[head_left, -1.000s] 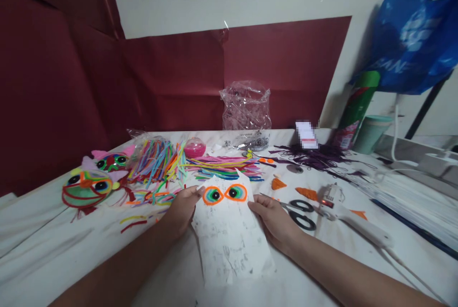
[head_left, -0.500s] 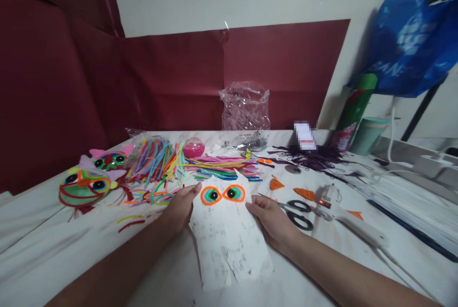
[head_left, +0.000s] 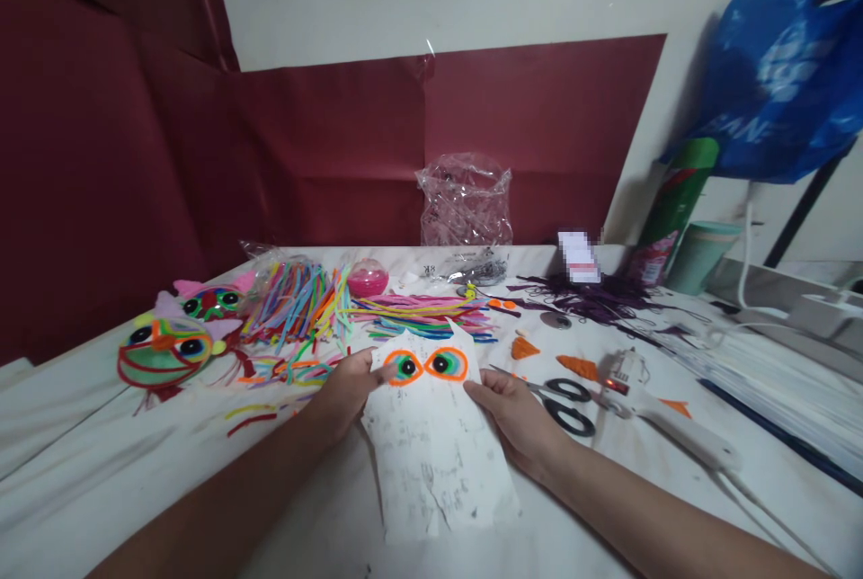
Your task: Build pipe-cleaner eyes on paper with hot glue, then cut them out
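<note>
A white sheet of paper [head_left: 435,453] lies on the table in front of me, with a pair of orange-rimmed green pipe-cleaner eyes [head_left: 426,365] on its far end. My left hand [head_left: 347,390] rests on the sheet's left edge, and its fingertip touches the left eye's orange rim. My right hand [head_left: 516,413] holds the sheet's right edge, thumb on top. Black-handled scissors [head_left: 566,401] lie just right of my right hand.
A white glue gun [head_left: 657,413] with a cord lies to the right. Heaps of coloured pipe cleaners [head_left: 316,300] and two finished owl faces [head_left: 168,350] sit at the left. A clear plastic bag [head_left: 464,201], purple strands [head_left: 600,296], a green can and a cup stand at the back.
My left fingertip has slid right onto the left eye's orange rim. The sheet and my right hand have hardly moved.
</note>
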A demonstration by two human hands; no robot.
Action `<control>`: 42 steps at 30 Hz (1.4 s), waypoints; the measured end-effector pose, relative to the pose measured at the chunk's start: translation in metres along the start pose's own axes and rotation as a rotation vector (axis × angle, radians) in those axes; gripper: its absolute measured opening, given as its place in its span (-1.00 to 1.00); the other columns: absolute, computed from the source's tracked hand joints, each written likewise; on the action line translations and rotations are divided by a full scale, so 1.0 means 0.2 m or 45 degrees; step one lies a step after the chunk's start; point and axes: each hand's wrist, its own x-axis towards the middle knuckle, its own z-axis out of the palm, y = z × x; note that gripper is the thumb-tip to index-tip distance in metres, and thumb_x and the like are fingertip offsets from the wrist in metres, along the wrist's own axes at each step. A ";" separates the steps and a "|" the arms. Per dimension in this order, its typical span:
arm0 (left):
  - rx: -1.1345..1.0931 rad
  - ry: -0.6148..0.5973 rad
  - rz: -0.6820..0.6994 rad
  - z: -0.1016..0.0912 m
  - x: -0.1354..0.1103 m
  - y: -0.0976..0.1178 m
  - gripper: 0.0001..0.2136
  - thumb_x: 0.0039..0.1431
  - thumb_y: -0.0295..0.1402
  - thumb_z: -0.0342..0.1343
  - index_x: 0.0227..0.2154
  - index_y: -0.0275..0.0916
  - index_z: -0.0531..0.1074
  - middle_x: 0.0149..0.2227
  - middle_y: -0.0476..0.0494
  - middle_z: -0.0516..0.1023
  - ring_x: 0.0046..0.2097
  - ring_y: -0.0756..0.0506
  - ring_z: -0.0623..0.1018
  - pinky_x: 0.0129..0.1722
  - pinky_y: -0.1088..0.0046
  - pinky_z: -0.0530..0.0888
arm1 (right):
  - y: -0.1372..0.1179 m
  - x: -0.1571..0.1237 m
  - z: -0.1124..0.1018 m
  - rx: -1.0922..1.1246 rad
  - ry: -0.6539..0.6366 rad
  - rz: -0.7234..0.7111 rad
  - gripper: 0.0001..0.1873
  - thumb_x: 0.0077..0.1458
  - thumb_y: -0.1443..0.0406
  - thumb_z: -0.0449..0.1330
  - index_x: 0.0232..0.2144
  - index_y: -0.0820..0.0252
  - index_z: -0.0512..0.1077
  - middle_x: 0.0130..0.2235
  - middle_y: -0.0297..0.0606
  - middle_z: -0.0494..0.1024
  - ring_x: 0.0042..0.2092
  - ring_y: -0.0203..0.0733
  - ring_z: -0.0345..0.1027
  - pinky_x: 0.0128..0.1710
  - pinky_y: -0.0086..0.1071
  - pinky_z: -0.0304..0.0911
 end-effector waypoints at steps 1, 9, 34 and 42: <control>0.048 -0.024 0.000 0.00 0.00 0.00 -0.61 -0.18 -0.28 0.32 -0.23 -0.31 0.46 -0.32 -0.15 0.61 -0.32 -0.18 0.58 -0.34 0.40 0.45 | 0.00 0.00 0.00 0.002 0.001 0.001 -0.72 -0.24 0.18 0.40 -0.59 0.21 0.41 -0.62 -0.36 0.53 -0.54 -0.23 0.39 -0.43 -0.35 0.26; 0.208 0.053 0.071 0.00 -0.01 0.02 -0.60 -0.12 -0.29 0.26 -0.17 -0.32 0.43 -0.21 -0.19 0.59 -0.20 -0.24 0.55 -0.27 0.34 0.44 | 0.01 0.02 -0.02 -0.045 -0.144 0.051 -0.89 -0.18 0.36 0.29 -0.62 0.24 0.42 -0.61 -0.34 0.53 -0.55 -0.28 0.36 -0.43 -0.39 0.25; 0.251 -0.025 0.111 0.03 -0.01 -0.02 -0.59 -0.25 -0.45 0.31 -0.21 -0.27 0.48 -0.17 -0.14 0.59 -0.09 -0.25 0.52 -0.18 0.36 0.45 | -0.01 0.00 0.00 -0.047 -0.169 -0.066 -0.73 -0.20 0.20 0.42 -0.44 0.27 0.55 -0.45 -0.20 0.63 -0.39 -0.13 0.47 -0.27 -0.25 0.32; 0.277 -0.085 -0.036 0.02 -0.01 -0.01 -0.64 -0.16 -0.26 0.30 -0.27 -0.33 0.53 -0.30 -0.16 0.62 -0.29 -0.22 0.58 -0.36 0.40 0.46 | -0.01 0.00 0.00 -0.057 -0.159 -0.058 -0.73 -0.18 0.19 0.41 -0.42 0.24 0.54 -0.43 -0.20 0.63 -0.35 -0.10 0.48 -0.25 -0.25 0.33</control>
